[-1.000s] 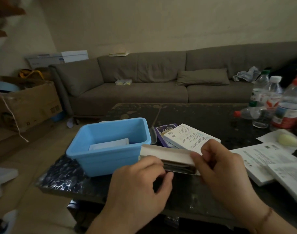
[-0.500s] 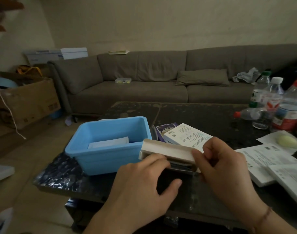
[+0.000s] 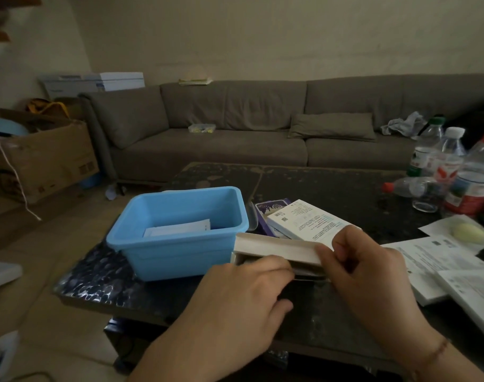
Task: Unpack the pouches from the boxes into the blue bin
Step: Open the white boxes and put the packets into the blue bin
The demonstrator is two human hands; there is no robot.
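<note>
A white pouch box [image 3: 276,248] is being held just above the near edge of the dark coffee table [image 3: 331,188], touching the blue bin [image 3: 177,249] at the bin's 3 o'clock side. Its right end is being pinched by the right hand [image 3: 373,274], thumb and fingers curled round it. The fingers of the left hand [image 3: 243,296] are being pushed into the box's open front; what they are gripping cannot be told. A white pouch [image 3: 177,230] is lying flat inside the bin. More boxes [image 3: 304,220] are being kept at the bin's 2 o'clock, water bottles [image 3: 450,172] far beyond them
</note>
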